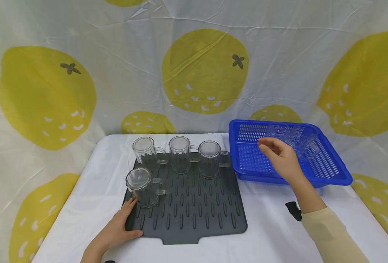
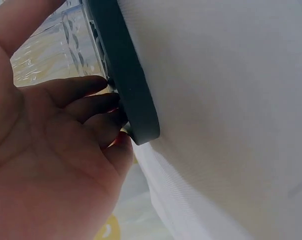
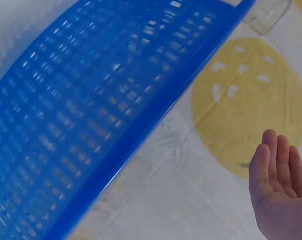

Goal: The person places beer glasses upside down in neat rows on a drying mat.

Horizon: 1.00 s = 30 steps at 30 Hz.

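My left hand (image 1: 116, 226) rests at the near left corner of a dark grey ridged mat (image 1: 187, 219), its fingers spread along the side edge and its thumb on the front edge. In the left wrist view, its fingertips touch the mat's edge (image 2: 128, 90). Just beyond those fingers stands a clear glass mug (image 1: 144, 190), handle to the right. Three more mugs line the mat's far edge: left (image 1: 148, 155), middle (image 1: 180, 155) and right (image 1: 209, 159). My right hand (image 1: 282, 159) is raised over a blue plastic basket (image 1: 253, 171), fingers loosely bent and holding nothing.
Clear glassware (image 1: 296, 138) lies in the back right of the basket, partly behind my right hand. A white cloth (image 1: 263, 219) covers the table. Behind it hangs a curtain (image 1: 125, 73) printed with yellow lemons. A small black object (image 1: 293, 211) shows beside my right sleeve.
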Motion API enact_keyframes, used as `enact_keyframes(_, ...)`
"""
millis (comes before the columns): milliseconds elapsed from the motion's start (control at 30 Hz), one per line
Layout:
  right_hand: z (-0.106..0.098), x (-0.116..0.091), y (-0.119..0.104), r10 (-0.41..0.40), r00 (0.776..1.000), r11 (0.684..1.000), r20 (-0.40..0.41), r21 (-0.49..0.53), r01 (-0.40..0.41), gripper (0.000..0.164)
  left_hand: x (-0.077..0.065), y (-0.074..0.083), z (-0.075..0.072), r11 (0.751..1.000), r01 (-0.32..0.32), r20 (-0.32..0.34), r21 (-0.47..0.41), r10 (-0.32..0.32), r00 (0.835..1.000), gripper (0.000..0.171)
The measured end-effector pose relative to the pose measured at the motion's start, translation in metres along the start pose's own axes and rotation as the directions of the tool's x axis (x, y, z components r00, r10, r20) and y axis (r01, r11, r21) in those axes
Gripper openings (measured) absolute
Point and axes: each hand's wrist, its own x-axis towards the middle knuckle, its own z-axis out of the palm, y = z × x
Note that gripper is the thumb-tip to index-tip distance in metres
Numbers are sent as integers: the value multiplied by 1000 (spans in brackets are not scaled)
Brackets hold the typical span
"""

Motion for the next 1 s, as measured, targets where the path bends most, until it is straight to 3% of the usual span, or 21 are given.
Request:
enact_keyframes(233, -23, 10, 21, 85, 996, 992, -38, 95, -81, 34, 0, -1, 1, 1000, 11, 4, -24, -11, 1000, 108)
enact_keyframes(367, -36, 15, 34, 154, 987, 985, -45, 83, -150, 32, 1, -1, 1, 999, 14, 9, -44, -13, 1000, 107)
enact_keyframes(667, -53, 29, 60, 362, 925, 931, -115, -4, -365, 56, -2, 1, -1, 999, 32, 14, -38, -31, 999, 106)
enact_keyframes(1000, -57, 35, 79, 419, 898, 905, -135, -15, -424, 58, -1, -1, -2, 999, 28, 16, -41, -28, 999, 106)
